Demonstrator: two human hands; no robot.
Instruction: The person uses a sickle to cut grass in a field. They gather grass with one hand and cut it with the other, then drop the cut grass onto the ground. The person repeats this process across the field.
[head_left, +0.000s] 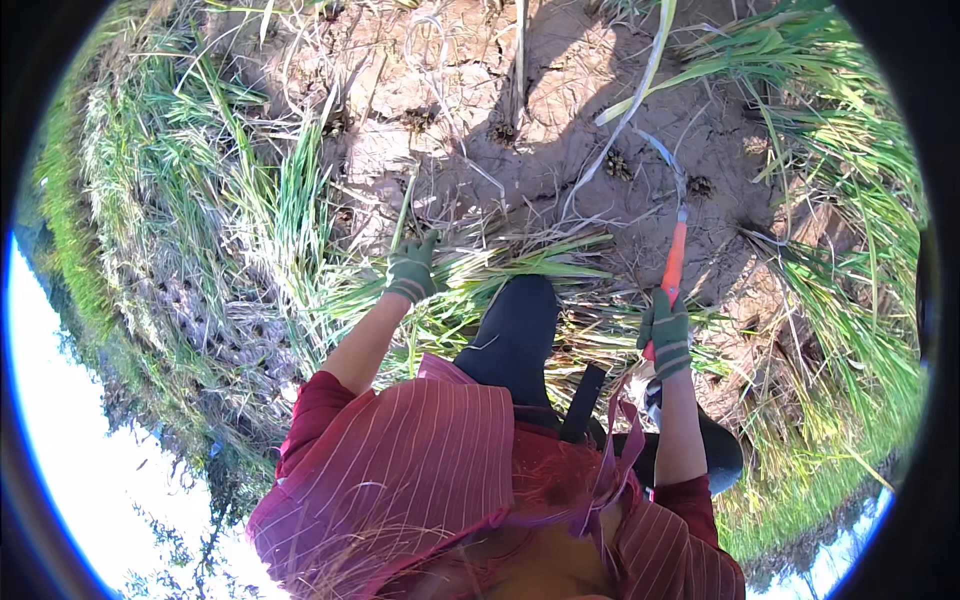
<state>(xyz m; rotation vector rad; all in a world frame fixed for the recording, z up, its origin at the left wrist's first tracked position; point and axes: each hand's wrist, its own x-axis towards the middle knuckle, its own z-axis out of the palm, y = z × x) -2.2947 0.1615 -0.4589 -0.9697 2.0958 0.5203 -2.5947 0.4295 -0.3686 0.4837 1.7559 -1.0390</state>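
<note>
My right hand (666, 336), in a green striped knit glove, grips the orange handle of a sickle (674, 259). The sickle's curved metal blade (670, 157) points away from me over bare soil and bends left at its tip. On the left, my left hand (411, 271) wears a matching glove and rests at cut green stalks (465, 274), thumb spread from the fingers. One upright leaf blade (406, 206) rises just beyond its fingertips; whether the hand touches it is unclear. The cut stalks lie in a loose row across the ground before my knee (521, 307).
Cracked brown soil (555, 67) with short cut stubble clumps (619, 165) spreads ahead. Cut leafy stalks (217, 172) lie heaped at left, and long green leaves (840, 150) lean in at right. A long pale leaf (637, 97) arches close above the blade.
</note>
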